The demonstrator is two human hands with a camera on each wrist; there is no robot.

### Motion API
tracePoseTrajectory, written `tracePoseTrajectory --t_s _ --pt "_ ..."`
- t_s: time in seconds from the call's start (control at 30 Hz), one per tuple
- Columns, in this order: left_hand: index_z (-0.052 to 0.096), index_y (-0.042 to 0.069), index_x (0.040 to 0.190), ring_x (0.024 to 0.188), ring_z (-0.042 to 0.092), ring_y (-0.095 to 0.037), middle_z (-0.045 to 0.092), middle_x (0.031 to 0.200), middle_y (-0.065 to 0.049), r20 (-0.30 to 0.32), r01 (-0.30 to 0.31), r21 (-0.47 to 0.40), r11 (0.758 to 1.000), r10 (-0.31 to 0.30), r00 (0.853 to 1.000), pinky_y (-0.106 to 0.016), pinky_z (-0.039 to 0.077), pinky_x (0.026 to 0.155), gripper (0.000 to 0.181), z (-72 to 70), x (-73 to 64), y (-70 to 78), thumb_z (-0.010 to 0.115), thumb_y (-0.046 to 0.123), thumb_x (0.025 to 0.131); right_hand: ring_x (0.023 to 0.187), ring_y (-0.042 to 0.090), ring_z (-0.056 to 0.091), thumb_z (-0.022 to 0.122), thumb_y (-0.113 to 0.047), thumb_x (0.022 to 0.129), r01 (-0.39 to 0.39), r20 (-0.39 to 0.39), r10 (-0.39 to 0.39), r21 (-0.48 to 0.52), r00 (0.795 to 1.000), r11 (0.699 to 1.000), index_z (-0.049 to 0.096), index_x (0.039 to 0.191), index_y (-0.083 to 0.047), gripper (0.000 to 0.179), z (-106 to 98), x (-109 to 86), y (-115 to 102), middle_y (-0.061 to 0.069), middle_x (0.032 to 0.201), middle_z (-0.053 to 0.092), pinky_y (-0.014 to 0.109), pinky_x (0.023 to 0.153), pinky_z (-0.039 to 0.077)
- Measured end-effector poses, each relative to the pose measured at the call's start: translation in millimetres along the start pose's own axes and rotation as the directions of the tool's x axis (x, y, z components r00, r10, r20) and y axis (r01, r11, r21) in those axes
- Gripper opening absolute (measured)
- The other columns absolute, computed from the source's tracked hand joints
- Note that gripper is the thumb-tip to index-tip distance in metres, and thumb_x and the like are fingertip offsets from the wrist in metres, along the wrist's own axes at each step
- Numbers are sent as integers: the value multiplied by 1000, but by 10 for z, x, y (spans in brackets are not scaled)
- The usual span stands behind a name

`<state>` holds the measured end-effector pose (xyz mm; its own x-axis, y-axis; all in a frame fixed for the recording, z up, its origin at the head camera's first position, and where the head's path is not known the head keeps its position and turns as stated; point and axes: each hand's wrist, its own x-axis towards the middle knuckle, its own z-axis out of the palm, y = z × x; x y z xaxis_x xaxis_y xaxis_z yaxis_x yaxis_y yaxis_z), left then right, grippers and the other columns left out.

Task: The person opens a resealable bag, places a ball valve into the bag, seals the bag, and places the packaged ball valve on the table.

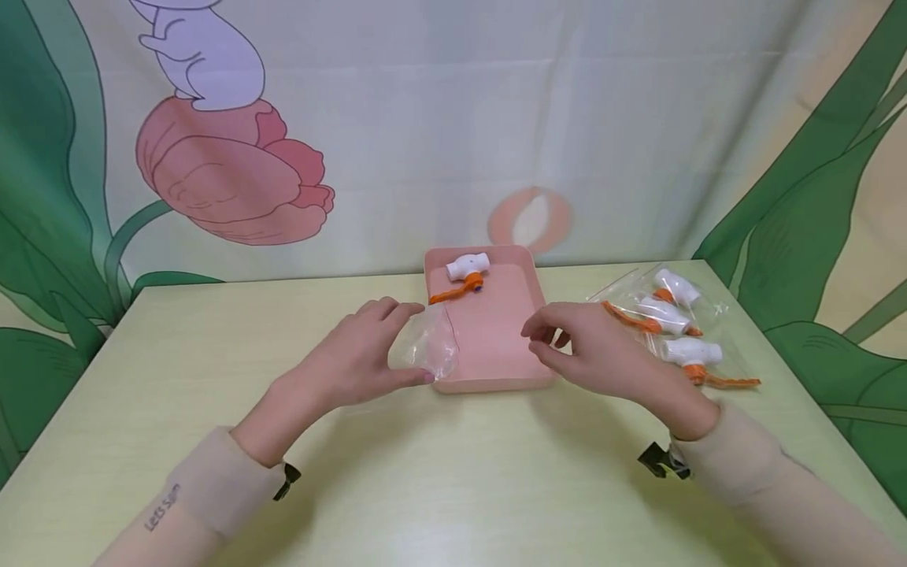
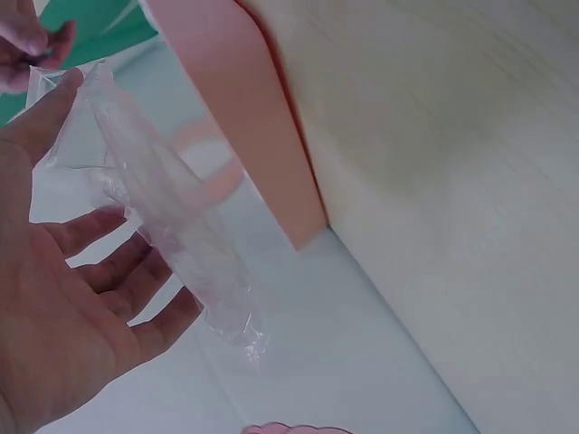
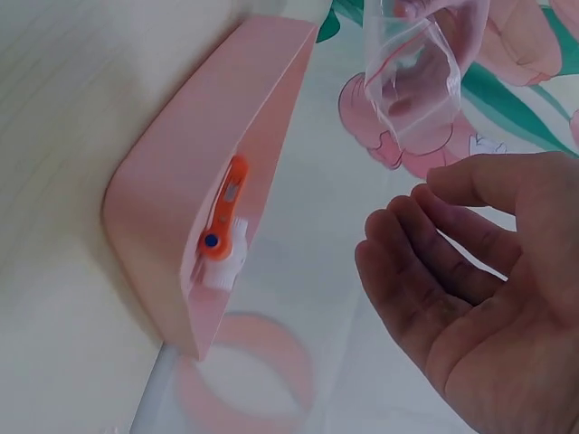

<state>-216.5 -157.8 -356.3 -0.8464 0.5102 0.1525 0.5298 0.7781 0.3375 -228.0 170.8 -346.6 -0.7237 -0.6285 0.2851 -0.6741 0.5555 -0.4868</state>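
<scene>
My left hand (image 1: pixel 357 350) holds a clear zip bag (image 1: pixel 434 346) up over the left edge of the pink tray (image 1: pixel 496 384), its thumb and fingers spread around the film. A red seal line shows on the bag in the right wrist view, and no valve is visible inside. One white ball valve (image 1: pixel 468 267) with an orange lever lies at the tray's far left corner. Over the tray's right edge, my right hand (image 1: pixel 591 346) hangs with loosely bent fingers, thumb close to the fingertips and nothing between them. In the right wrist view the valve (image 3: pixel 224 258) shows inside the tray.
Several bagged white valves (image 1: pixel 666 315) with orange levers lie at the right of the light wooden table (image 1: pixel 453 488), just beyond my right hand. A printed curtain (image 1: pixel 425 142) hangs along the table's back edge, close behind the tray.
</scene>
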Motion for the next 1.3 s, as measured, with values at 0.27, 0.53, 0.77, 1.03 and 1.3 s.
tracePoseTrajectory --t_s 0.27,0.53,0.77,1.03,1.3 --pt "51 5 146 114 56 -27 59 125 -10 -40 -88 52 995 90 995 -48 50 93 85 32 -20 207 85 49 82 83 9 67 76 -3 92 79 -27 -76 118 997 990 74 103 -8 12 120 99 -150 -4 96 71 33 74 59" --pt "50 8 146 120 54 -28 57 131 -10 -55 -108 82 991 113 992 -50 48 95 84 50 -62 379 84 52 82 87 10 70 80 0 88 148 -65 -137 220 988 964 74 103 -5 16 217 113 -226 -4 97 72 29 81 59" --pt "49 8 147 124 53 -29 55 136 -11 -46 -136 104 985 142 989 -52 49 95 84 58 -57 482 81 53 85 85 9 70 84 -2 85 175 -144 -148 197 978 965 74 104 -6 21 275 97 -275 -1 96 73 28 79 58" --pt "48 8 148 120 54 -28 55 132 -9 -48 -147 135 980 154 987 -50 50 92 85 72 -38 528 80 54 85 86 11 70 83 6 81 159 -141 -126 255 982 954 75 105 -4 27 293 100 -329 -1 98 73 28 80 59" --pt "49 7 147 115 56 -27 56 129 -8 -70 -169 146 975 180 981 -49 52 87 83 93 -34 557 80 54 86 96 19 71 80 8 84 83 -71 -62 356 996 931 73 113 1 30 358 107 -366 7 106 73 29 84 59"
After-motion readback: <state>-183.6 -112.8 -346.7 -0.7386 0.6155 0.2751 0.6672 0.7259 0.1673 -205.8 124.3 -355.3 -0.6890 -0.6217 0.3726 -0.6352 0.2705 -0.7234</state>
